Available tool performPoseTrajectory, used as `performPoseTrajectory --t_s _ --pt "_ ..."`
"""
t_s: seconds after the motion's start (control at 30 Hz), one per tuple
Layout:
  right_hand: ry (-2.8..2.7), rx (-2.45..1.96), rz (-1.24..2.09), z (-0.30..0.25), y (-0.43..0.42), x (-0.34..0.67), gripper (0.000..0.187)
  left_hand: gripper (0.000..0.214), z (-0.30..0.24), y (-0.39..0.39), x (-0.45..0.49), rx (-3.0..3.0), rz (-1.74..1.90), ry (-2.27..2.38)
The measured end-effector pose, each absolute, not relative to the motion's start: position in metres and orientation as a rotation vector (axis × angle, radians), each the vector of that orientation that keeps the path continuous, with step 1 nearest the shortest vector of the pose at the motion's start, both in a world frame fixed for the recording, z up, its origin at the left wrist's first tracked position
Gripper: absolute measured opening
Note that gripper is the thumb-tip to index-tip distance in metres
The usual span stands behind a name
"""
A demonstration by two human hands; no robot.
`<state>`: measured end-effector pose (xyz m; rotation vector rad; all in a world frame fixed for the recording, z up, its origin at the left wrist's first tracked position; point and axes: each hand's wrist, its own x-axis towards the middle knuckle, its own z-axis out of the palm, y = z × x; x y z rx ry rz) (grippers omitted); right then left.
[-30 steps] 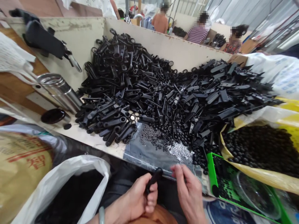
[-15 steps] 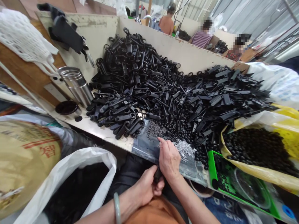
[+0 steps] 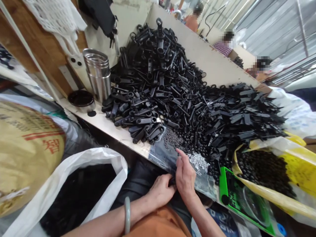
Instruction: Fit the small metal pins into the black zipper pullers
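Observation:
My left hand point(image 3: 161, 190) is closed around a black plastic part point(image 3: 173, 180) above my lap, with only a little of the part showing. Close against it is my right hand point(image 3: 185, 174), its index finger stretched toward small dark metal pieces point(image 3: 172, 138); its thumb and lower fingers are mostly hidden. Just right of that hand lies a pile of silvery pins or screws point(image 3: 198, 162). Both small piles rest on a dark sheet point(image 3: 160, 153) at the bench edge. Black handle-like parts with ring ends point(image 3: 158, 85) are heaped behind.
At left stand a steel flask point(image 3: 98, 77), a dark-topped cup point(image 3: 81, 100) and a white sack point(image 3: 120, 161) of black parts. A green tray point(image 3: 223, 184) and a yellow bag point(image 3: 303, 171) with black round pieces sit right. Several people work beyond the partition point(image 3: 195, 49).
The view has tilted and shifted, so the bench appears more slanted. My left hand is still closed around the black part, and my right index finger still points toward the small metal pieces.

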<state>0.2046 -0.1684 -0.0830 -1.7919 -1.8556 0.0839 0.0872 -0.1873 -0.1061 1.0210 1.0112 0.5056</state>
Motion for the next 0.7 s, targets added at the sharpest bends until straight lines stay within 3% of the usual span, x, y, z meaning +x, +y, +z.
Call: performPoseTrajectory --t_s 0.2,0.57,0.7 --pt "-1.565 -1.936 0.246 -0.082 -0.161 0.197 0.045 0.022 -0.108 -0.178 0.089 1.054 0.404 1.101" --pt "-1.824 -1.863 0.028 -0.088 -0.163 0.196 0.038 0.027 -0.111 -0.177 0.101 1.021 0.110 1.071" --pt "-1.893 -1.823 -0.038 -0.090 -0.164 0.194 0.035 0.019 -0.118 -0.179 0.100 0.910 0.153 0.974"
